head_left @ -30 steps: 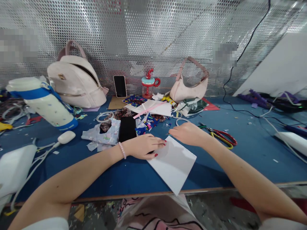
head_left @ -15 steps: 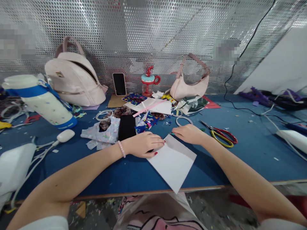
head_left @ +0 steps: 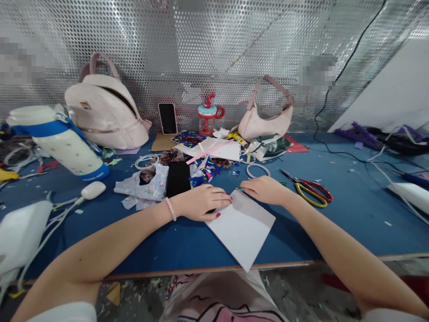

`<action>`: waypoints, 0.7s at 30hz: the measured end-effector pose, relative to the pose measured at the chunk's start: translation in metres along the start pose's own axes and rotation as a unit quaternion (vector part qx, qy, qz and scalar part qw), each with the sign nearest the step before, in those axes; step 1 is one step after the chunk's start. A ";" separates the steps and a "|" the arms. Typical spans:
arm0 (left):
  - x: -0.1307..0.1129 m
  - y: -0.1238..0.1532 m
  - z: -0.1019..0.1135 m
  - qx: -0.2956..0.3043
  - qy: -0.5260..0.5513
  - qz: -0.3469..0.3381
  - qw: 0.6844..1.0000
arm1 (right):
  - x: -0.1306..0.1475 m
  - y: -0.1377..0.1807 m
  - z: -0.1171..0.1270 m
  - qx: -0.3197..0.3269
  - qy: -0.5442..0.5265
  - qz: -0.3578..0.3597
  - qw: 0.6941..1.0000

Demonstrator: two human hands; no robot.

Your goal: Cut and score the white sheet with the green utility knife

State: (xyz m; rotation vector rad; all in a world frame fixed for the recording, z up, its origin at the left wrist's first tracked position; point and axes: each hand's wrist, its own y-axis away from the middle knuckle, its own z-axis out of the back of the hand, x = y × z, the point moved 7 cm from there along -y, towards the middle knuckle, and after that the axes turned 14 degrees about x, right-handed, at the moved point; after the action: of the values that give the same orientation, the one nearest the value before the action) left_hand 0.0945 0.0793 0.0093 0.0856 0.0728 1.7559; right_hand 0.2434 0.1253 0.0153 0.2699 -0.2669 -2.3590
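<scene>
The left hand [head_left: 203, 202], wearing a bracelet of pink beads [head_left: 170, 209], lies palm down at centre frame, its fingers and thumb apart. Its fingertips press the left side of a flat, smooth, four-cornered white sheet [head_left: 246, 232]. A dark edge shows under the palm; what it belongs to cannot be told.

The sheet sits just below the centre of the frame, set diagonally on a blue tabletop [head_left: 150, 246], its lowest corner projecting past the table's edge. The right hand [head_left: 263, 188] is at the sheet's upper corner, fingers bunched together. A small teal spot shows at the tips; whether they grip anything cannot be told.

Right of centre, scissors with pointed metal blades and looped red and yellow handles [head_left: 298, 181] lie near the right hand. A thin, pale ring [head_left: 247, 170] lies just above that hand in the frame. A black rectangular item [head_left: 178, 176] adjoins crumpled, pale-blue printed material [head_left: 142, 185] left of centre. Perforated, reflective metal sheeting [head_left: 208, 58] spans the upper frame.
</scene>
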 end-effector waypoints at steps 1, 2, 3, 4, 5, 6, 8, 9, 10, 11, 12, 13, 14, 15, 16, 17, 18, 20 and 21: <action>0.000 0.000 0.000 0.002 -0.001 0.003 1.000 | 0.000 0.000 0.000 0.000 0.000 0.000 1.000; 0.000 0.000 0.000 0.002 -0.001 0.005 1.000 | 0.000 0.000 0.000 0.000 0.000 0.000 1.000; 0.000 0.000 0.001 0.001 -0.001 0.005 1.000 | 0.000 0.001 0.000 0.000 0.000 -0.001 1.000; 0.000 0.000 0.001 0.000 -0.002 0.004 1.000 | 0.000 0.001 0.000 0.000 0.000 -0.002 1.000; -0.001 0.000 0.001 -0.003 -0.002 0.002 1.000 | 0.000 0.001 0.000 0.000 -0.001 -0.004 1.000; -0.001 0.000 0.001 -0.007 -0.004 -0.001 1.000 | 0.000 0.001 0.001 0.000 -0.001 -0.005 1.000; -0.001 0.001 0.001 -0.014 -0.008 -0.005 1.000 | 0.000 0.002 0.001 0.001 -0.004 -0.005 1.000; -0.001 0.001 0.001 -0.017 -0.010 -0.007 1.000 | 0.001 0.002 0.001 0.002 -0.005 -0.004 1.000; -0.001 0.001 0.001 -0.020 -0.011 -0.009 1.000 | 0.001 0.002 0.000 0.003 -0.005 -0.002 1.000; -0.001 0.001 0.001 -0.022 -0.012 -0.011 1.000 | 0.002 0.002 0.000 0.004 -0.006 0.002 1.000; -0.002 0.001 0.002 -0.026 -0.013 -0.013 0.999 | 0.003 0.002 0.000 0.005 -0.008 0.005 1.000; -0.002 0.001 0.002 -0.030 -0.013 -0.016 0.999 | 0.003 0.002 0.001 0.004 -0.009 0.007 1.000; -0.002 0.001 0.002 -0.034 -0.014 -0.019 0.999 | 0.003 0.003 0.001 0.003 -0.010 0.007 1.000; -0.002 0.001 0.003 -0.038 -0.014 -0.022 0.999 | 0.003 0.003 0.001 0.001 -0.011 0.007 1.000; -0.003 0.001 0.003 -0.041 -0.014 -0.024 0.999 | 0.003 0.003 0.002 -0.002 -0.012 0.007 1.000; -0.003 0.002 0.004 -0.044 -0.012 -0.025 0.999 | 0.003 0.004 0.002 -0.005 -0.013 0.008 1.000; -0.003 0.002 0.004 -0.046 -0.009 -0.026 0.999 | 0.002 0.004 0.003 -0.007 -0.014 0.010 1.000; -0.002 0.002 0.005 -0.056 0.001 -0.023 0.998 | 0.003 0.004 0.002 -0.008 -0.016 0.016 1.000; -0.001 0.002 0.006 -0.063 0.007 -0.020 0.998 | 0.003 0.003 0.002 -0.007 -0.017 0.019 1.000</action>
State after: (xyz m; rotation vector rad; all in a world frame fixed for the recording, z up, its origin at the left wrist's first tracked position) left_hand 0.0930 0.0776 0.0156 -0.0197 -0.0271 1.7160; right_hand 0.2429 0.1208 0.0174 0.2164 -0.2682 -2.3290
